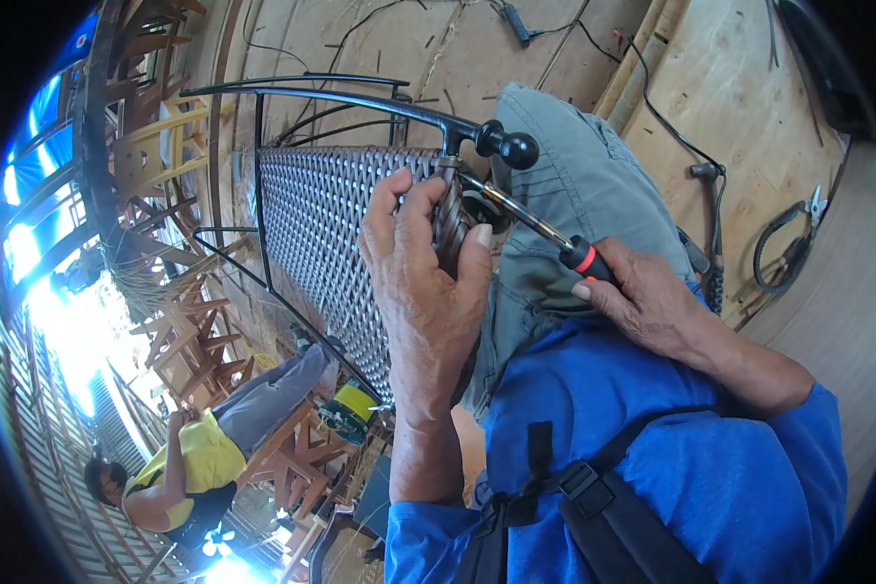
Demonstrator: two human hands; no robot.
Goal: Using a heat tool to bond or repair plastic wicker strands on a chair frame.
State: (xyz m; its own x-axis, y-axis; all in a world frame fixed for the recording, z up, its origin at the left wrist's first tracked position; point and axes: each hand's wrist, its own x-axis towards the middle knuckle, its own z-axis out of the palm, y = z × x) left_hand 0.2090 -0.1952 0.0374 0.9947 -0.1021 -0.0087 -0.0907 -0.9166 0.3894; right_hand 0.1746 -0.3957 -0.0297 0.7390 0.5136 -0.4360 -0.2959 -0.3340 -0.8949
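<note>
While the left hand (423,282) curls tight round the woven frame corner (450,219), thumb up front. Right hand (647,307) fists the screwdriver (545,234), tip beside the left fingertips (409,190).

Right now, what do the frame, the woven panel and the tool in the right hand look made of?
Frame: looks like black-painted metal tubing, thin, curved and glossy. Woven panel: grey-brown strands in a tight, even weave, probably synthetic or natural wicker; cannot tell which. Tool: shiny metal shaft with a red and black handle, likely plastic, gripped by the right hand.
</note>
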